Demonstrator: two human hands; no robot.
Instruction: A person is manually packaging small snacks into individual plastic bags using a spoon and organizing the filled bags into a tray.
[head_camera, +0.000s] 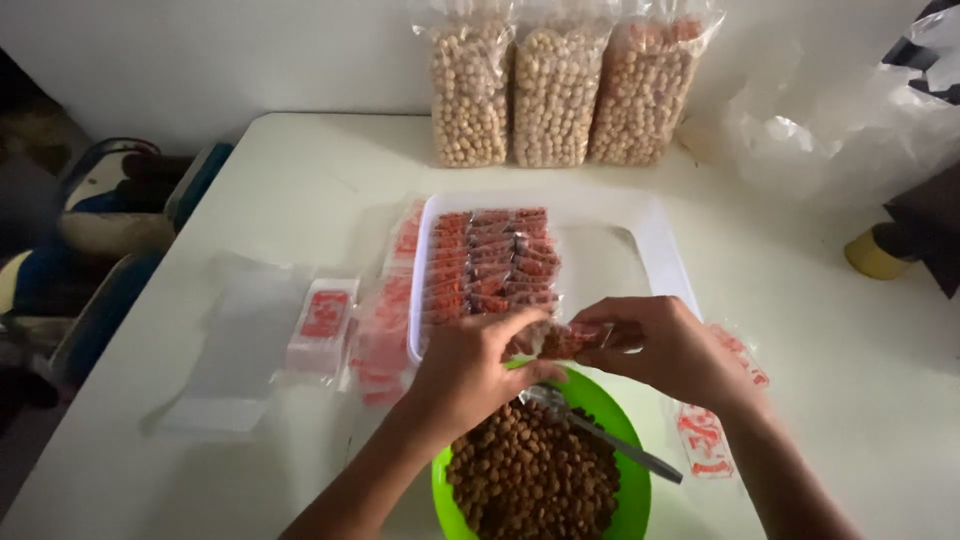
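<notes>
We are pinching a small clear red-printed plastic packet (572, 338) between our left hand (470, 365) and right hand (672, 348), above the round green plastic bowl (628, 500) of brown nuts on the white bench (300, 180), just before the white rectangular tray (655, 235).

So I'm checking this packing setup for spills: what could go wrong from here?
1. The small red-printed plastic packet is pinched between left hand and right hand; if it slips, its filling could scatter.
2. The metal spoon rests on the green bowl of brown balls and might be knocked by a wrist.
</notes>
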